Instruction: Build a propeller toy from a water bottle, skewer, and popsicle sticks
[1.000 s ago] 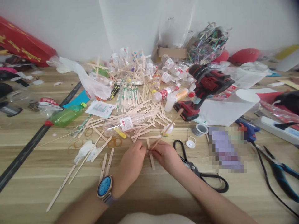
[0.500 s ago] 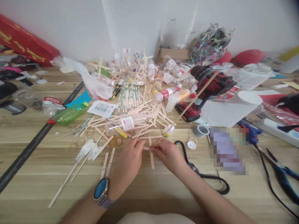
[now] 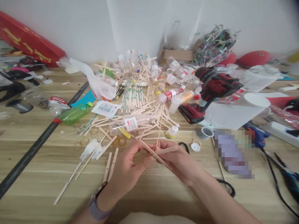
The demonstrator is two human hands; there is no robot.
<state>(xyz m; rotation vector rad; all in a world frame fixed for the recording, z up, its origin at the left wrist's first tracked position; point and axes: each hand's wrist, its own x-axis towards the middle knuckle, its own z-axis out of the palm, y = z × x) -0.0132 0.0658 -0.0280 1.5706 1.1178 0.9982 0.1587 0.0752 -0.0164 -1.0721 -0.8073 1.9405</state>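
Note:
Crossed wooden craft sticks (image 3: pixel 167 150) are held up between my two hands above the table. My left hand (image 3: pixel 127 165) pinches them near the crossing, thumb in front. My right hand (image 3: pixel 179 163) grips them from the other side, along with a thin bamboo skewer (image 3: pixel 159 133) that points away from me. The fingertips partly hide where the skewer meets the sticks. Two loose craft sticks (image 3: pixel 113 163) lie beside my left hand. Under my right forearm are scissors, with a black handle (image 3: pixel 230 188) showing.
Behind my hands lie a heap of craft sticks (image 3: pixel 149 124), a clear bottle (image 3: pixel 116 127) and a small glue bottle (image 3: pixel 172 131). A red drill (image 3: pixel 210 93) stands to the right, near a wire spool (image 3: pixel 205 133), a glue gun (image 3: pixel 258 135) and pliers (image 3: pixel 289 177). A green bottle (image 3: pixel 74 114) lies left.
The crossed sticks have been turned and tilted up. The skewer, which slanted toward the drill, now points away from me. My hands have rotated, and the view has shifted slightly.

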